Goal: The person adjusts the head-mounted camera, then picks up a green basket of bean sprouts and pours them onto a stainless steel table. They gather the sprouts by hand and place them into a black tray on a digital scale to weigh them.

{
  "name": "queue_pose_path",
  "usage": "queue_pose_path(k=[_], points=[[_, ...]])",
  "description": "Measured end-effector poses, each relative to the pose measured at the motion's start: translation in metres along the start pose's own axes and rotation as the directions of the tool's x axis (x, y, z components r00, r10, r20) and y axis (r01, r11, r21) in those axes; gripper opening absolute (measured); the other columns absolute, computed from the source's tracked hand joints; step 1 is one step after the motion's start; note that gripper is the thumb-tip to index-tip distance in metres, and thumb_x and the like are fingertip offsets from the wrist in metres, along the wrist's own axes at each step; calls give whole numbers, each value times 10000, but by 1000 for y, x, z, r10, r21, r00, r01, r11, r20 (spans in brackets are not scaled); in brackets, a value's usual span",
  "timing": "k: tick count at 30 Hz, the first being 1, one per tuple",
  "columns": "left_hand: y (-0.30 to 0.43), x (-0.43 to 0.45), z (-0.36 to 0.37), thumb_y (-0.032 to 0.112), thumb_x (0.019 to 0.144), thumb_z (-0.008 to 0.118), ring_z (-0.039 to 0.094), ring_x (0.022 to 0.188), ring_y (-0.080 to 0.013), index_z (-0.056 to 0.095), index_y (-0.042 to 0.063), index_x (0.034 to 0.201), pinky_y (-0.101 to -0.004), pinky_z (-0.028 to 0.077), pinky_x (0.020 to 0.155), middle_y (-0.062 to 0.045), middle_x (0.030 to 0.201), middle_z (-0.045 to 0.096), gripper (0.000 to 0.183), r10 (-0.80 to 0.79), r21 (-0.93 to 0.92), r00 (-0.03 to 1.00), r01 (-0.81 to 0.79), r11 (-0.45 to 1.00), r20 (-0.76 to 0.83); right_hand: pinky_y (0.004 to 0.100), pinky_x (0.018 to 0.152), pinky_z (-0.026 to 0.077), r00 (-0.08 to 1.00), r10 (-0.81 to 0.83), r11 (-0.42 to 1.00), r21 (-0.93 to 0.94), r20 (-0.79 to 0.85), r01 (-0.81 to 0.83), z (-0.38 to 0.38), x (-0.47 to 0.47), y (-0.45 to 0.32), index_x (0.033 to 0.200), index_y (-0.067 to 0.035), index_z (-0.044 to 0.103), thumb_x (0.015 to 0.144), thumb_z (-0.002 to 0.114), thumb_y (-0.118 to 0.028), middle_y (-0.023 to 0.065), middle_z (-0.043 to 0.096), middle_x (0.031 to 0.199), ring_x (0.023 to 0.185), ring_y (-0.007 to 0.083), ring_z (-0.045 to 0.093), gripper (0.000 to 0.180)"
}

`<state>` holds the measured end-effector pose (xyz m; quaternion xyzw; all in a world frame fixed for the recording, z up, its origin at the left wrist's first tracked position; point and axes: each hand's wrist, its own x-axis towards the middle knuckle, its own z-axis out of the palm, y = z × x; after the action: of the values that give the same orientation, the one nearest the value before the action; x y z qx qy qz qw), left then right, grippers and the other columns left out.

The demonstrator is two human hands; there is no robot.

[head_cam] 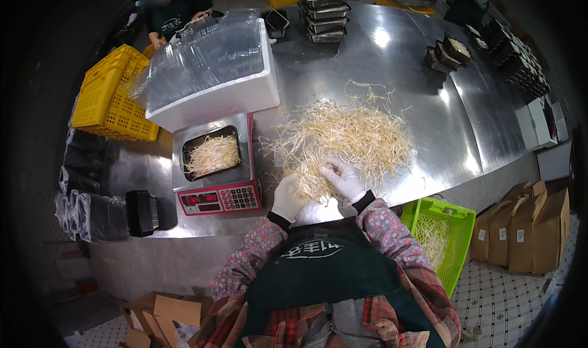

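Observation:
Both my hands wear white gloves and meet at the near edge of a loose heap of bean sprouts [363,132] on the steel table. My left hand [289,198] holds the left side of a bunch of sprouts [312,180]. On the bunch's upper right, my right hand [343,178] grips it with bent fingers. To the left, a black plastic tray [187,148] filled with sprouts rests on the steel platform of a red digital scale [220,201], whose display is lit.
A white foam box [271,81] of clear lids stands beyond the scale, beside a yellow crate [112,95]. Empty black trays [142,212] stand at left. Filled trays [324,15] are stacked at the back. A green crate [464,237] is at lower right. A co-worker [172,8] stands across the table.

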<state>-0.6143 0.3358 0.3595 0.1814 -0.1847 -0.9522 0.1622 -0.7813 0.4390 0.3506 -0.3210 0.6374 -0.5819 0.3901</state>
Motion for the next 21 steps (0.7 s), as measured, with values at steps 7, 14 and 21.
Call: queue_pose_path(k=[7,14,21], points=[[-28,31,46,507,1005,338,366,1312,-181,358,11,1404,-295,266,1111,-108,1404,426,637,208,367,960,-128,921,-189,333,1131,235,978,202,894,398,47,-204,53,-4,11,1479,-19,244,995,346,-523,179,292,1510,1399,268,268,706],[19,-4,86,560,983,333,51,1466,-217,80,16,1511,-315,62,1166,-108,1592,61,800,129,358,969,-46,933,-212,410,978,469,943,255,397,866,216,-306,28,6,6,1399,-80,394,946,189,-672,125,551,1300,1141,277,571,773],[-6,25,10,60,927,575,595,1050,-165,501,-6,1295,-271,449,922,-53,1172,616,380,350,553,928,-226,802,-129,354,1098,320,973,228,864,450,48,-225,63,3,2,1464,-33,292,992,223,-586,115,385,1467,1312,234,415,730]])
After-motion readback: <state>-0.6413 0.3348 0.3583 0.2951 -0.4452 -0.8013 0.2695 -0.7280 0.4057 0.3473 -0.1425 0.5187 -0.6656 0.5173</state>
